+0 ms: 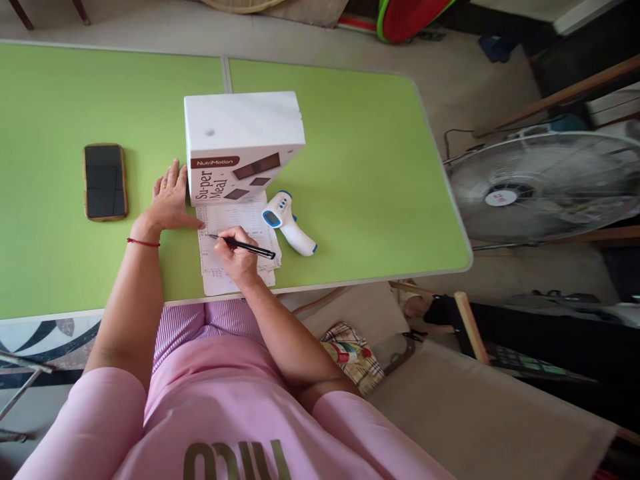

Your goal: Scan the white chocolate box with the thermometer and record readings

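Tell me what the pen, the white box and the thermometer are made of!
The pen looks like black plastic, slightly shiny, judging by its pale highlights. The white box seems smooth cardboard, with straight folded-looking edges and printing. The thermometer is probably hard, smooth plastic, with rounded moulded curves.

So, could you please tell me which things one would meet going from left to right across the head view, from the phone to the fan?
Phone → left hand → right hand → white-and-blue handheld thermometer → electric fan.
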A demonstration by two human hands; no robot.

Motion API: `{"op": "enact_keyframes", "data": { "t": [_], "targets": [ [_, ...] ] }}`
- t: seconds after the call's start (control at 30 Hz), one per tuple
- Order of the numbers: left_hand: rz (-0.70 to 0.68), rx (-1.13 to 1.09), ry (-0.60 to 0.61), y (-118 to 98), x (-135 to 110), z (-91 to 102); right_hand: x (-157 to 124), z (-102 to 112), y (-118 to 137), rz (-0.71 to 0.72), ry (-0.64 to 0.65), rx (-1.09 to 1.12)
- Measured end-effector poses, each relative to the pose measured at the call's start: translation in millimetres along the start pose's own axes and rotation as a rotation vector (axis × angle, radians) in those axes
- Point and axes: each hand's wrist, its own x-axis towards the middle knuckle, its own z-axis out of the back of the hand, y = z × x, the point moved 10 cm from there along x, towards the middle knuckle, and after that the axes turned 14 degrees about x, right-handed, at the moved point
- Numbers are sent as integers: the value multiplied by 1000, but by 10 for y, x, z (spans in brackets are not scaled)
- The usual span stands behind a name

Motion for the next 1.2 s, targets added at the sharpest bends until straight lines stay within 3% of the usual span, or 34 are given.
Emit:
{"op": "enact_keyframes", "data": {
  "t": [0.2,0.6,0.93,1.1,1.2],
  "targets": [
    [6,9,1,-9,-17,23,1,22,1,7,-11,78],
    [11,2,28,-36,-33,41,1,-13,-7,-17,22,15],
    [-25,-62,-27,7,5,16,8,31,-27,-94,-16,56],
    [0,-49,1,20,-4,-5,-13,263,264,68,-67,-51],
    [-4,-81,-30,7,-5,40,31,377,375,197,10,-228]
  ]
}}
